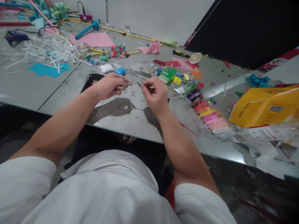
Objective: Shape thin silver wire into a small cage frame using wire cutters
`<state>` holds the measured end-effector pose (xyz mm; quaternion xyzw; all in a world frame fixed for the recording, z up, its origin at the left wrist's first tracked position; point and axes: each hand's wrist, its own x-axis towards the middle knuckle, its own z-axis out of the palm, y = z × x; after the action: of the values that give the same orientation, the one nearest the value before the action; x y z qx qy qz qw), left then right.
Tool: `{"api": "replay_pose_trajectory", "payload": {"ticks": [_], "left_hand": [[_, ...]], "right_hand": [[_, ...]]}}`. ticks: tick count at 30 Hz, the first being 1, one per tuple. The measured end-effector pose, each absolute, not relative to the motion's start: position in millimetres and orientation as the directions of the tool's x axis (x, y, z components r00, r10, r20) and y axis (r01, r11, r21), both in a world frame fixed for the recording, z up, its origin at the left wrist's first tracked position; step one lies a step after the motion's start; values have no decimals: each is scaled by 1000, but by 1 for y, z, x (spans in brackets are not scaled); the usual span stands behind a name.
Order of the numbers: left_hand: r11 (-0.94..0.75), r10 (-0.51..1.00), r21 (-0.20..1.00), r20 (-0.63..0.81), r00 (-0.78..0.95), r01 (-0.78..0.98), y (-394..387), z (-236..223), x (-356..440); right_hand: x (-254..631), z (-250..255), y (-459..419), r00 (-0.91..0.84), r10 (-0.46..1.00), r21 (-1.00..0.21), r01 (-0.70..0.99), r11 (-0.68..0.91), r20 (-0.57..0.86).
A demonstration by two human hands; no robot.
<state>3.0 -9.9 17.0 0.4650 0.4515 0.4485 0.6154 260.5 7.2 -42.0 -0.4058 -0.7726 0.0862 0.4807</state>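
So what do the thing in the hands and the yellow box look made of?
The thing between left hand and right hand, the clear wrapper, looks like thin glossy plastic film: transparent, crinkled, glinting. The yellow box looks like printed cardboard, slightly shiny.

Thin wire, silvery, very fine, stretched roughly level between the two hands just above the grey table. Its left end runs into the pinch of the left hand, where small looped or ring-like metal bits show at the fingertips; exact shape too small and blurred to tell. Its right end is pinched by thumb and forefinger of the right hand. Both hands are curled, palms turned inward, held close together but not touching each other. Wire sits in front of the clear plastic wrap, near the middle of the table edge. Whether the wire is one piece or two cannot be told.
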Motion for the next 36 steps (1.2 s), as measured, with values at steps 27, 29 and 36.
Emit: {"api": "replay_pose_trajectory", "payload": {"ticks": [27,29,36], "left_hand": [[86,984,996,-83,154,-7,-9,17,2],[63,985,998,-67,160,30,-8,14,0],[42,986,999,-39,161,-16,-8,11,2]], "right_hand": [[264,-74,36,-186,804,-758,267,594,565],[263,-74,37,-179,834,-802,229,551,522],[252,-53,20,-94,891,-880,140,454,445]]}}
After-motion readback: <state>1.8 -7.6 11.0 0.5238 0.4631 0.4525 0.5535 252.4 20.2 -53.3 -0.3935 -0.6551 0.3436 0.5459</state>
